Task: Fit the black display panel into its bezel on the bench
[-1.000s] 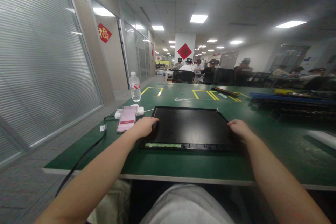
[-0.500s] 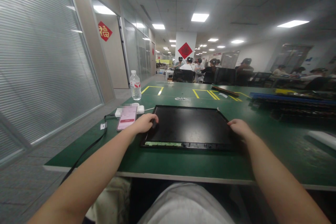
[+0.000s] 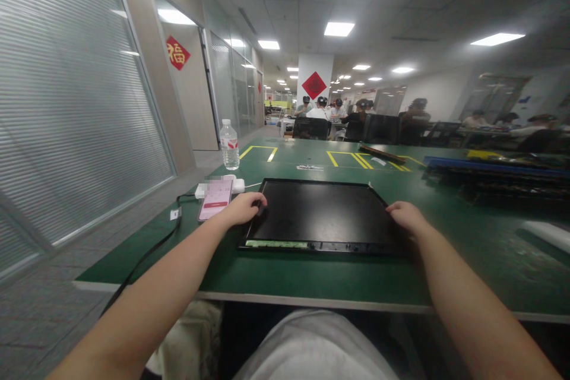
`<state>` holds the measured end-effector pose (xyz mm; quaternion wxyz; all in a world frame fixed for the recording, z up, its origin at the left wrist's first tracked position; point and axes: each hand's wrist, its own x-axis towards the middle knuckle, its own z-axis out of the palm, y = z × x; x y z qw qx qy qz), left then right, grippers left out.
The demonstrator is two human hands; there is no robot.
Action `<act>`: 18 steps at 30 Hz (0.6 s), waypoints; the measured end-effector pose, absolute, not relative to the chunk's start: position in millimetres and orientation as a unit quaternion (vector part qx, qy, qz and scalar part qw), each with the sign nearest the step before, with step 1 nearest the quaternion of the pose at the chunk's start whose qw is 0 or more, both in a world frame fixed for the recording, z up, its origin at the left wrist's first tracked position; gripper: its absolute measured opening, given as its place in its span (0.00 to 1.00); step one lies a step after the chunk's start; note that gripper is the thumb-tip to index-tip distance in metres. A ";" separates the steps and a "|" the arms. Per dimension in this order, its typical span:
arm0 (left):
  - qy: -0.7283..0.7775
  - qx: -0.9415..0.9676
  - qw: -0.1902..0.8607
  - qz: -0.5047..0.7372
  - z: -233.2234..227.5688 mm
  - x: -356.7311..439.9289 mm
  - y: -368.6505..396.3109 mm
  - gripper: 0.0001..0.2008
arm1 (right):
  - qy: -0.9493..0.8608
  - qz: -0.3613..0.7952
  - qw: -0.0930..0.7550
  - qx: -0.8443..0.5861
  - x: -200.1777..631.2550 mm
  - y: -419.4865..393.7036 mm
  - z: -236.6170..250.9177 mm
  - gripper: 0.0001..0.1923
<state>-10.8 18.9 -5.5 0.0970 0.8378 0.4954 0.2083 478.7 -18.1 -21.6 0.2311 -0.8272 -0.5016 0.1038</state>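
Almost nothing has moved in the last half second; left hand (image 3: 243, 209) has curled tighter since a second ago. It now grips the left edge of the panel (image 3: 318, 214), fingers bent over the rim. Right hand (image 3: 406, 216) lies on the right edge, fingers curved down; grip underneath not visible. Panel lies flat near the table's (image 3: 312, 279) front edge, phone (image 3: 215, 199) just beside the left hand. Risk: an uneven lift could tilt the panel and let it slip, or the left hand could knock the phone.
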 end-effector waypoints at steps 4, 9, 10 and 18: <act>0.485 0.845 0.107 0.196 -3.7 -11.5 18.0 0.23 | -0.500 0.108 0.234 -0.827 478.9 -18.7 -21.3 0.15; 0.483 0.850 0.083 0.193 -3.7 -10.0 17.4 0.26 | -0.490 0.124 0.237 -0.830 478.3 -18.4 -21.3 0.16; 0.496 0.844 0.081 0.188 -3.9 -9.7 17.2 0.27 | -0.490 0.124 0.236 -0.830 478.1 -18.3 -21.2 0.16; 0.541 0.822 0.111 0.138 -1.3 -5.9 13.6 0.28 | -0.493 0.122 0.245 -0.826 481.5 -15.5 -25.2 0.14</act>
